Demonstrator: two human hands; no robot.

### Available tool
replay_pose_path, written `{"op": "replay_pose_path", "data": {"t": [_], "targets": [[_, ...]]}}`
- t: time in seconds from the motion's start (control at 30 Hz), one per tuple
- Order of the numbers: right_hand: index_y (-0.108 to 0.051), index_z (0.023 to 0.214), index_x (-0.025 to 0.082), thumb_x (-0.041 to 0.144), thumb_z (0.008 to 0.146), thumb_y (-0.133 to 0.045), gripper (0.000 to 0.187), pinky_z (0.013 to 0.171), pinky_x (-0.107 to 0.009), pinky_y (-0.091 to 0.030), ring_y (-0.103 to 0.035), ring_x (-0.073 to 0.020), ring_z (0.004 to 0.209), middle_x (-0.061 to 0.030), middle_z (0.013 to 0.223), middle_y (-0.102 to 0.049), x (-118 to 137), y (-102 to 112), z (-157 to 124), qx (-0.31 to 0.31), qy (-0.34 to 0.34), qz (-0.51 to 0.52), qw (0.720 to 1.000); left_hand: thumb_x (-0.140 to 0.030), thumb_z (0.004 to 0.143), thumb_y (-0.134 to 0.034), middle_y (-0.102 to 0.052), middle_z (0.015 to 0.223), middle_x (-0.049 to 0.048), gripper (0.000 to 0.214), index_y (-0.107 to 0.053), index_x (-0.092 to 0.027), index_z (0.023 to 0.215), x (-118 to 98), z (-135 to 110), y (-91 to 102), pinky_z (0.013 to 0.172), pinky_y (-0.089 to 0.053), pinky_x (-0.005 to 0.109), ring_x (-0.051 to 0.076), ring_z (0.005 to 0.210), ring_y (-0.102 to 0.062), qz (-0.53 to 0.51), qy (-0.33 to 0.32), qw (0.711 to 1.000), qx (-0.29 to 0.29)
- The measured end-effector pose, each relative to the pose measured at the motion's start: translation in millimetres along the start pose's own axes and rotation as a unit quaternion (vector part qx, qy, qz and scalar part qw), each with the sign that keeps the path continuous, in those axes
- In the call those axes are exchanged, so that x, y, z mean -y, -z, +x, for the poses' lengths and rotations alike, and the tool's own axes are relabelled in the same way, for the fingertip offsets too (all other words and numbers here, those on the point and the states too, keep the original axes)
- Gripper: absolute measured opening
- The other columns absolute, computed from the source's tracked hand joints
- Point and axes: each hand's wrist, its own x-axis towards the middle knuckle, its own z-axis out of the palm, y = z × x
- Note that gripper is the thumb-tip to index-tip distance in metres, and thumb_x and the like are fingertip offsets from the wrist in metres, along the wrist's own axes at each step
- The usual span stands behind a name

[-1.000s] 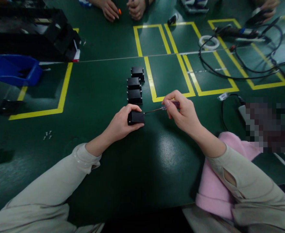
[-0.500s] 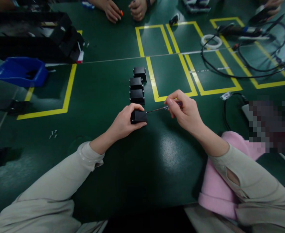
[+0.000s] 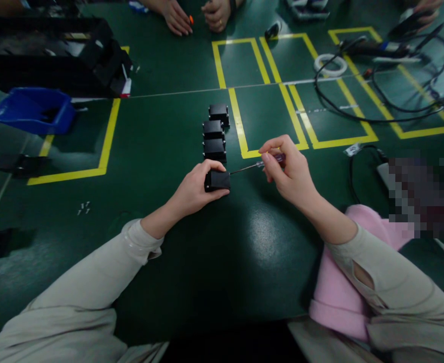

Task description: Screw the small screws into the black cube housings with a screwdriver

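Note:
My left hand point(image 3: 193, 189) is closed around a small black box point(image 3: 217, 181) that rests on the green table point(image 3: 222, 252). My right hand point(image 3: 288, 171) pinches the handle of a thin screwdriver point(image 3: 258, 165), whose metal tip touches the box's right side. Just beyond the held box, three more black boxes point(image 3: 214, 133) stand in a short row running away from me.
Yellow tape rectangles point(image 3: 267, 96) mark the table. A blue bin point(image 3: 33, 110) and black trays point(image 3: 51, 55) are at the far left, tangled black cables point(image 3: 381, 96) and a white tape roll point(image 3: 330, 64) at the far right. Another person's hands point(image 3: 195, 15) rest at the far edge. Small screws point(image 3: 84, 206) lie left. A pink cloth point(image 3: 339, 282) lies under my right forearm.
My right hand has lifted slightly, tilting the screwdriver handle up. The left hand keeps its grip on the box. The view has shifted a little.

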Motion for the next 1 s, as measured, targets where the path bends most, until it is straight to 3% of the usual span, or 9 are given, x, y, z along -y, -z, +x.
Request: {"op": "replay_pose_path", "data": {"t": [0.13,0.3,0.5,0.7,0.87,1.0], "targets": [[-0.055,0.103,0.021,0.036,0.102,-0.052,0.016,0.065,-0.029,-0.043,-0.063,-0.0124,0.076,-0.0001,0.085,-0.061,-0.5,0.5,0.0,-0.002,0.000,0.000,1.000,-0.034,0.084,-0.076,-0.064,0.117,0.0038,0.041,-0.056,-0.021,0.117,1.4,0.0,-0.5,0.090,-0.046,0.036,0.023,0.106,-0.061,0.001,-0.002,1.000,-0.003],[-0.054,0.090,0.022,0.039,0.101,-0.053,0.021,0.059,-0.028,-0.039,-0.053,-0.0092,0.058,0.0044,0.069,-0.055,2.0,1.3,0.0,0.005,-0.005,-0.012,1.000,-0.034,0.084,-0.076,-0.064,0.118,0.0042,0.041,-0.056,-0.021,0.117,1.1,0.2,-0.4,0.092,-0.046,0.036,0.024,0.108,-0.061,-0.001,-0.002,1.000,0.000],[-0.054,0.104,0.023,0.037,0.102,-0.052,0.015,0.061,-0.029,-0.042,-0.060,-0.0126,0.070,0.0016,0.078,-0.058,0.9,0.3,-0.6,0.004,-0.009,0.002,1.000,-0.035,0.084,-0.076,-0.064,0.118,0.0054,0.041,-0.055,-0.021,0.117,0.1,0.6,0.5,0.092,-0.047,0.038,0.025,0.108,-0.061,0.001,0.004,1.000,0.004],[-0.053,0.091,0.023,0.042,0.101,-0.054,0.021,0.057,-0.028,-0.038,-0.051,-0.0097,0.057,0.0046,0.068,-0.054,3.1,1.3,-0.6,0.010,-0.007,-0.008,1.000,-0.036,0.084,-0.075,-0.064,0.118,0.0053,0.041,-0.055,-0.022,0.117,-0.4,0.4,0.6,0.093,-0.048,0.038,0.025,0.109,-0.062,0.002,0.010,1.000,0.006],[-0.054,0.105,0.022,0.036,0.101,-0.053,0.014,0.064,-0.030,-0.043,-0.057,-0.0124,0.069,0.0020,0.078,-0.055,1.5,0.7,-0.8,0.010,-0.005,-0.001,1.000,-0.035,0.083,-0.075,-0.064,0.118,0.0049,0.042,-0.055,-0.022,0.117,-0.1,0.7,0.3,0.094,-0.047,0.038,0.024,0.108,-0.062,0.003,0.009,1.000,0.003],[-0.055,0.099,0.022,0.037,0.101,-0.054,0.015,0.064,-0.029,-0.043,-0.059,-0.0120,0.071,0.0017,0.079,-0.057,0.4,0.8,-0.5,0.013,-0.001,0.003,1.000,-0.034,0.083,-0.075,-0.064,0.117,0.0046,0.041,-0.055,-0.021,0.117,0.1,0.8,0.0,0.093,-0.047,0.037,0.024,0.107,-0.062,0.005,0.004,1.000,0.000]]}}
